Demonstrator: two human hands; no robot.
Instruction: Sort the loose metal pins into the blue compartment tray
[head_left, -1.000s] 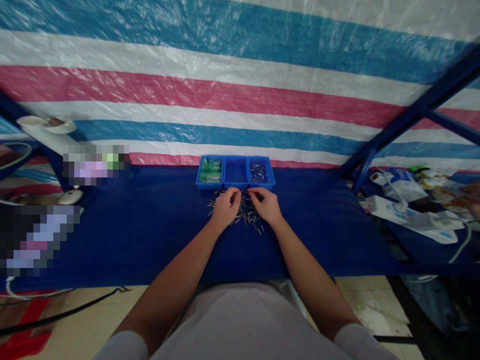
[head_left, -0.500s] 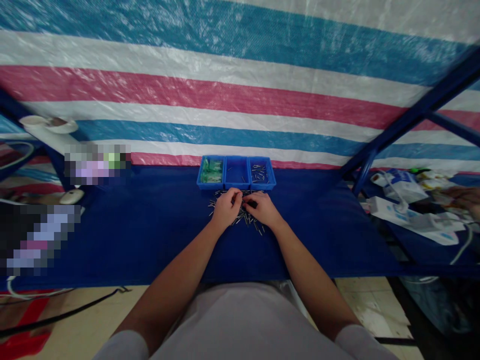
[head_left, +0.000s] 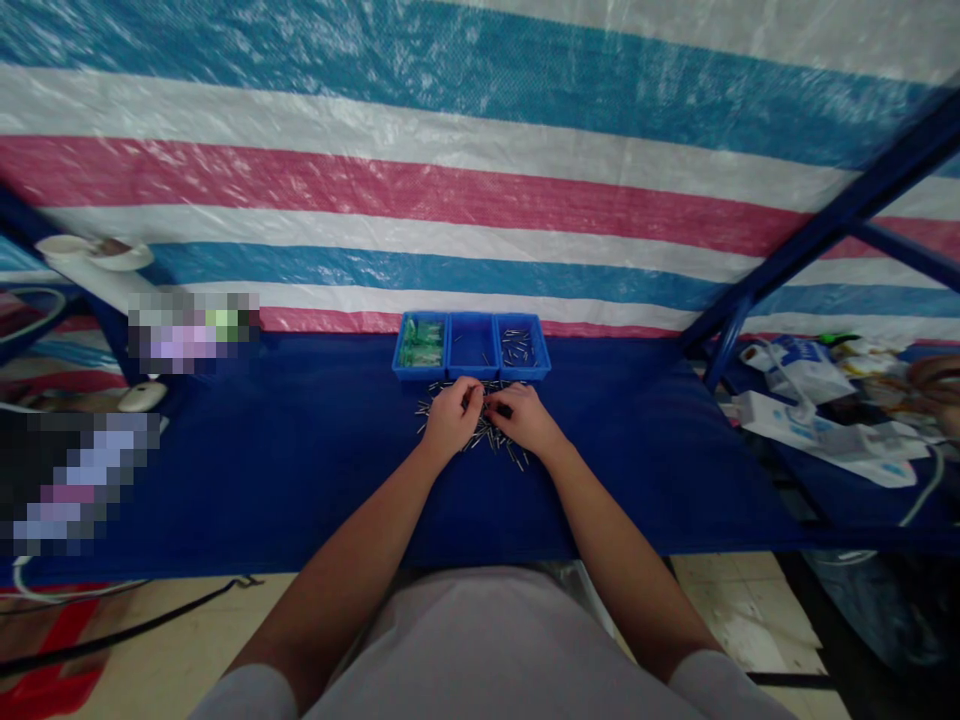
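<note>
My left hand (head_left: 454, 412) and my right hand (head_left: 523, 412) are close together over a loose pile of thin metal pins (head_left: 489, 436) on the blue table. The fingers of both hands are pinched, with the fingertips nearly meeting; anything between them is too small to make out. Just beyond the hands stand three joined blue bins. The left bin (head_left: 421, 374) contains small green and clear pieces (head_left: 421, 345). In the middle bin (head_left: 471, 352) lie a couple of tiny thin pieces. Several metal pins lie in the right bin (head_left: 520, 374).
A striped plastic sheet (head_left: 480, 200) hangs behind the blue table (head_left: 300, 470). At the right are a blue metal frame (head_left: 795, 245), a white power strip (head_left: 825, 440) and a partly visible hand. A white pipe-like object (head_left: 97, 265) and blurred-out items are at the left.
My hands stay in almost the same pinched pose over the pile. The view shifts very slightly, and the hand at the far right edge has moved.
</note>
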